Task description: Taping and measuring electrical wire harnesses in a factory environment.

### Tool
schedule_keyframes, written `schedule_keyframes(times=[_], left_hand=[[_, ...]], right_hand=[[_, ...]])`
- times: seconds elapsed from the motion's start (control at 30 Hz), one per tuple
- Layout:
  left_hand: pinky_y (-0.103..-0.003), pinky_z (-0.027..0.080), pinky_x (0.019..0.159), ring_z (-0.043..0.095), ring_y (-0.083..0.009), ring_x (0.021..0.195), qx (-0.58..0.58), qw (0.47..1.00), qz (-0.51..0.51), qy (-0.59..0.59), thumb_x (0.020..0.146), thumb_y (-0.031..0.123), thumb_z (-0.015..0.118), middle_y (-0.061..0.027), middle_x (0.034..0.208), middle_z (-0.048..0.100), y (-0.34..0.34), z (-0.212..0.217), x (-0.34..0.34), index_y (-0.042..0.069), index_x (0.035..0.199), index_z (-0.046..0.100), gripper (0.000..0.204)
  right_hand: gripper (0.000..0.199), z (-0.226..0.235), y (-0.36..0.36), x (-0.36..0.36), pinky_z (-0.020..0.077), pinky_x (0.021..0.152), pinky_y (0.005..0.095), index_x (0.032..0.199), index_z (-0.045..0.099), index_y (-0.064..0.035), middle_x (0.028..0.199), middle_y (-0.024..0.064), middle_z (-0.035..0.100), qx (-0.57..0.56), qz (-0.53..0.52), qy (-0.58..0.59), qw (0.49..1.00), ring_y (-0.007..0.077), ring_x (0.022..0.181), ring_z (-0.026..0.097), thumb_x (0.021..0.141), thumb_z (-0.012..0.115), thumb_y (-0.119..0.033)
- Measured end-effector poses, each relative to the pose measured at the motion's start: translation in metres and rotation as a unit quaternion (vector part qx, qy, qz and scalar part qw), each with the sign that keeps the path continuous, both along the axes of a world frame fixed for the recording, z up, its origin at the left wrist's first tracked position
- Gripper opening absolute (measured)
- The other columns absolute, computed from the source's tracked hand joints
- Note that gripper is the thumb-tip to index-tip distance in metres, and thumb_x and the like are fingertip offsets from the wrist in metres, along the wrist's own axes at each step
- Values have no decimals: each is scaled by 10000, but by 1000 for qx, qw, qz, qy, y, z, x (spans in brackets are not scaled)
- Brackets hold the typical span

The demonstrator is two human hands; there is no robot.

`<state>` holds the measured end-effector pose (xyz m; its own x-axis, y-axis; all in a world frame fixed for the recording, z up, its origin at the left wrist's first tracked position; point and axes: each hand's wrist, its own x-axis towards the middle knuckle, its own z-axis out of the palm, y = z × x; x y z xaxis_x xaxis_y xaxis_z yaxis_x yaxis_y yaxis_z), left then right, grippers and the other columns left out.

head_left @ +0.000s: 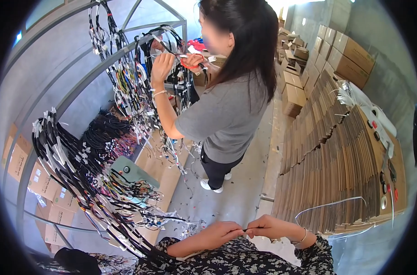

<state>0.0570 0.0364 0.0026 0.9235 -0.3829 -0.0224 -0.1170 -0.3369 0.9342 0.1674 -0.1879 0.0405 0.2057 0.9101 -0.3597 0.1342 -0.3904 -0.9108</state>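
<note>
My left hand (223, 233) and my right hand (267, 227) meet in front of me at the lower middle, fingers closed. Between their fingertips runs a short, thin dark strand (246, 229), pinched from both sides; whether it is wire or a tie cannot be made out. Left of my forearm, a thick bundle of black wiring harnesses (75, 169) hangs over a metal rail, with white wraps and loose coloured wire ends. Its lower end passes close to my left sleeve.
A person (226, 101) in a grey shirt stands ahead, working on harnesses (130, 73) hung on the metal frame (103, 62). Flattened cardboard (327, 160) is stacked on the right, with tape rolls and tools (392, 172) on it. Cartons (353, 57) stand behind; more cartons (48, 183) are left.
</note>
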Motion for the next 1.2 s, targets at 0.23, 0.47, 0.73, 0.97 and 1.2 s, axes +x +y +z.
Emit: schedule_keyframes(times=[0.23,0.47,0.73,0.97,1.2], left_hand=[[-438,509,758,624,-394,866,35,991,82,-104,989,215,551,-179,929,651,-9,-3,2,17,997,639,217],[-179,342,569,442,-25,642,-291,926,160,176,1029,180,547,38,779,565,9,40,4,-4,1160,668,256],[-178,274,482,382,-9,537,-298,911,156,238,1023,154,557,6,731,605,11,16,20,-23,1119,680,236],[-179,324,471,447,-26,524,-315,886,195,279,1017,150,567,-17,728,628,7,13,19,-33,1104,691,238],[-202,426,489,553,-65,552,-311,892,163,285,1010,175,572,-40,752,668,13,9,18,-37,1067,698,253]], right_hand=[[283,-6,-6,-1,448,624,282,885,670,-62,699,2,578,23,-57,-47,997,93,657,511,1017,553,-284],[288,-15,27,37,477,643,260,1116,661,30,826,39,629,268,-331,326,844,105,731,574,966,547,-188],[127,-54,40,-14,478,667,253,976,655,62,957,106,617,317,-405,215,831,141,782,600,850,663,50],[219,-50,32,-30,510,840,285,1108,635,63,1111,95,629,295,-380,114,869,149,960,624,891,666,50],[139,-43,47,-28,501,799,282,1017,676,40,1009,93,660,300,-396,27,868,148,909,616,880,661,57]])
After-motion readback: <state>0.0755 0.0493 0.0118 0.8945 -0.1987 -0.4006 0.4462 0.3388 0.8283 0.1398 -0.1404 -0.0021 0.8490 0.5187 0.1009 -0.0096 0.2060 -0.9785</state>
